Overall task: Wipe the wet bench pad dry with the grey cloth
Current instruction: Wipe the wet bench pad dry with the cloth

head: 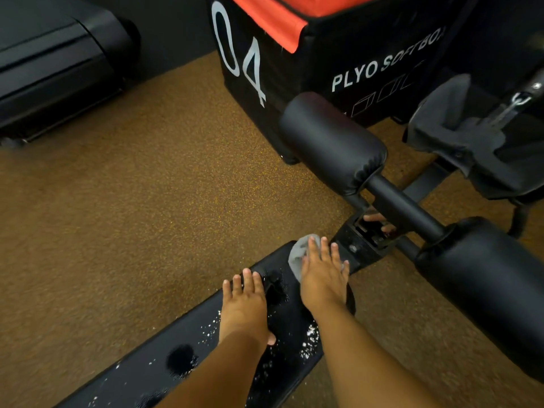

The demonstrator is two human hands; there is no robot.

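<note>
cloth (298, 254) on far end of bench pad (182, 346) | right hand (322, 275) on cloth | left hand (244, 304) left of it

Speckled brown rubber floor (147, 216), black plyo box (338, 54), treadmill end (59, 69) beyond.

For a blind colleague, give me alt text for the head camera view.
A right hand presses a grey cloth onto the far end of a wet black bench pad; the left hand rests flat on it. Water droplets dot the pad, a plyo box beyond.
</note>
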